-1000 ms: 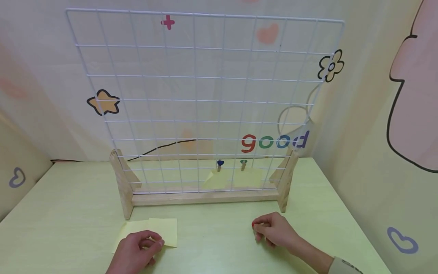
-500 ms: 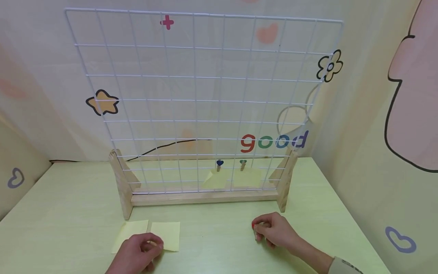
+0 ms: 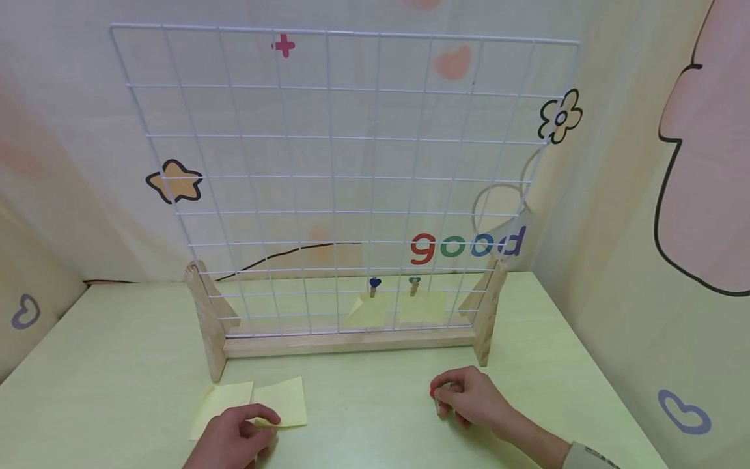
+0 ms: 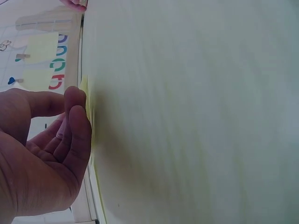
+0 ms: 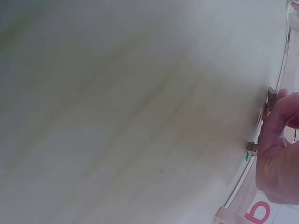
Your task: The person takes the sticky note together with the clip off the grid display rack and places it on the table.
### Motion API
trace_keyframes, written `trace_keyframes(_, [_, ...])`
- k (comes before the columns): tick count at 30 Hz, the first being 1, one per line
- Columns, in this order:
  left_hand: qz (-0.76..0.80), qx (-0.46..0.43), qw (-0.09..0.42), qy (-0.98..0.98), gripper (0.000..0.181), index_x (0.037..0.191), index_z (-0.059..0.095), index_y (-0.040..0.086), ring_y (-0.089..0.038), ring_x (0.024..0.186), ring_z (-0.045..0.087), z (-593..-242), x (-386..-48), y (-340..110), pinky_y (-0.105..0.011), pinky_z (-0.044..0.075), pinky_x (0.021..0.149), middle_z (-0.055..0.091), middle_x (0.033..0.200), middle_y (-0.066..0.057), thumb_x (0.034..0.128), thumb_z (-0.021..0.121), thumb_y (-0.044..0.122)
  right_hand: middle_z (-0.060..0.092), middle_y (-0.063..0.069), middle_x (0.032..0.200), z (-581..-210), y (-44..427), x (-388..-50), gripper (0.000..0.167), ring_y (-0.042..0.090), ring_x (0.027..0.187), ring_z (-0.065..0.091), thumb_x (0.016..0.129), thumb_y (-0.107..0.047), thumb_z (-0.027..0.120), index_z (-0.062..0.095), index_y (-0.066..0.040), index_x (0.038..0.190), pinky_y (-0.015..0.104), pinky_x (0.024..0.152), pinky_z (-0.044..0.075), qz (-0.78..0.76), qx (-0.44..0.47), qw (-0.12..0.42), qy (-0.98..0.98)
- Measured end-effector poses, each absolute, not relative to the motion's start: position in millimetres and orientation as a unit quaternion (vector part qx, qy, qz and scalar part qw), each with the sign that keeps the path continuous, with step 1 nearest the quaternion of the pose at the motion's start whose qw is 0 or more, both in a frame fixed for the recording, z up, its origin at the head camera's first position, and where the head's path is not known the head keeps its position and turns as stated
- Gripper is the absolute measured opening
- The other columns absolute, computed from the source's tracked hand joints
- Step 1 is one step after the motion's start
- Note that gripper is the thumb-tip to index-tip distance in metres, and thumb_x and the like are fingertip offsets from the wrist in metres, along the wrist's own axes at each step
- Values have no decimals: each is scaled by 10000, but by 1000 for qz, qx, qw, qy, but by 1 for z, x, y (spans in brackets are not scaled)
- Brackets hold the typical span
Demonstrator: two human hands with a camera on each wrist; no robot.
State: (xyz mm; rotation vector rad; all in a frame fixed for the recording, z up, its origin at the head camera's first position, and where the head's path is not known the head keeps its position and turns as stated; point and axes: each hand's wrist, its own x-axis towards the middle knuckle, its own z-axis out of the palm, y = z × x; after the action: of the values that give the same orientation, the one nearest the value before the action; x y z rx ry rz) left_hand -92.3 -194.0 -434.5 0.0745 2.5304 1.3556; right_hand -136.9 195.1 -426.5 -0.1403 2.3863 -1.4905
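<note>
My left hand (image 3: pixel 237 435) is at the front left, thumb and index finger pinching the near edge of a yellow sticky note (image 3: pixel 284 400). Another yellow sticky note (image 3: pixel 225 397) lies beside it, partly under the hand. In the left wrist view the notes (image 4: pixel 88 100) show edge-on past the fingertips. My right hand (image 3: pixel 471 397) pinches a small wooden clothespin (image 3: pixel 437 405) with a red top, low over the table at the right. The right wrist view shows a second small clothespin (image 5: pixel 252 149) with a teal part, close to the hand.
Behind the hands stands a white wire grid (image 3: pixel 331 176) in a wooden stand (image 3: pixel 351 343). Low on it hang two yellow notes (image 3: pixel 370 311), held by a blue-heart clothespin (image 3: pixel 374 285) and a green-heart clothespin (image 3: pixel 414 284). Patterned fabric walls surround the pale table (image 3: pixel 351 417).
The note at the left hand slid slightly right, away from the other note, then turned so its right side tilts up. The right hand holds still with the clothespin. The head view shifted slightly.
</note>
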Motion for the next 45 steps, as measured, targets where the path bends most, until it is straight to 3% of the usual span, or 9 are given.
trace_keyframes(16, [466,64,105,876,120,981,678,93,-163,431,549,-423,-96,-186,-257,435,465,619,599,-10,886,644,158,631,32,638,-418,193,-141,234,86,413,403,932,-121,594,662,31,1097,204,402,345,-535,-94,162,824])
trace_keyframes(22, [465,73,80,878,115,984,682,95,-145,483,589,-415,-104,-178,-238,431,448,661,678,0,883,646,137,675,150,755,-405,187,-146,266,120,523,487,944,-89,569,619,77,1146,216,462,416,-558,-118,156,807])
trace_keyframes(29, [474,103,20,874,123,999,690,105,-72,652,648,-408,-109,-164,-218,508,589,710,845,3,884,656,134,690,194,956,-391,177,-151,279,199,678,582,958,-116,565,618,27,1192,274,557,519,-561,-109,137,809])
trace_keyframes(34, [486,121,9,866,187,1067,673,125,-45,798,657,-407,-113,-154,-233,531,711,703,981,-11,888,689,175,678,191,1062,-386,169,-154,313,293,828,614,959,-150,588,607,1,1233,290,632,552,-570,-114,113,806])
trace_keyframes(41, [525,106,5,844,293,1148,647,164,-87,912,655,-405,-119,-144,-223,538,718,676,1115,-40,867,723,200,680,125,1072,-380,158,-157,401,332,879,609,948,-183,614,562,18,1291,286,666,555,-599,-120,99,786])
trace_keyframes(45, [547,94,0,832,318,1158,648,188,-180,991,648,-405,-125,-139,-225,537,747,664,1151,-51,854,736,169,675,130,1100,-378,152,-160,425,280,865,621,938,-199,632,554,-15,1313,273,672,548,-608,-117,90,780])
